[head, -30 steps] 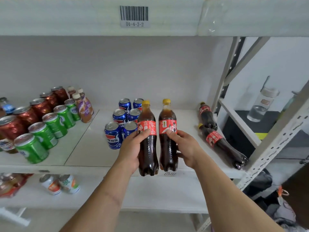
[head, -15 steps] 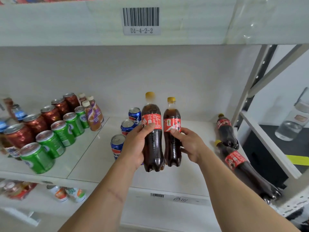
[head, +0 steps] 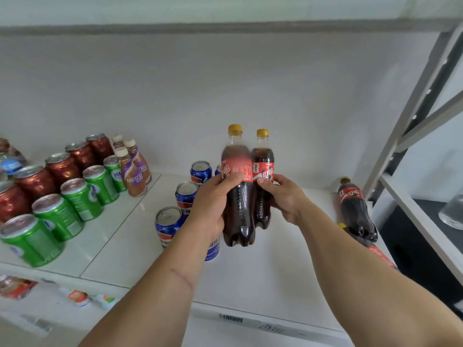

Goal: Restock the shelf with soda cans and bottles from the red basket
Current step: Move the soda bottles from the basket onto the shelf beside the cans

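Note:
Two upright cola bottles with yellow caps and red labels are held side by side over the white shelf [head: 275, 271]. My left hand [head: 213, 204] grips the nearer, larger-looking bottle [head: 238, 196] around its middle. My right hand [head: 283, 199] grips the farther bottle [head: 262, 171] from the right. Both bottles touch each other. Blue Pepsi cans [head: 170, 224] stand just left of my left hand, partly hidden by my wrist. The red basket is out of view.
Green cans [head: 57, 216], red cans [head: 60, 169] and Nescafe bottles [head: 131, 174] fill the shelf's left part. Two cola bottles [head: 354, 209] lie on their sides at the right end beside the grey rack upright [head: 400, 126]. Packets lie on the shelf below [head: 15, 286].
Both hands have carried the two bottles up and deeper over the shelf, away from its front edge. The view has moved closer and tilted down.

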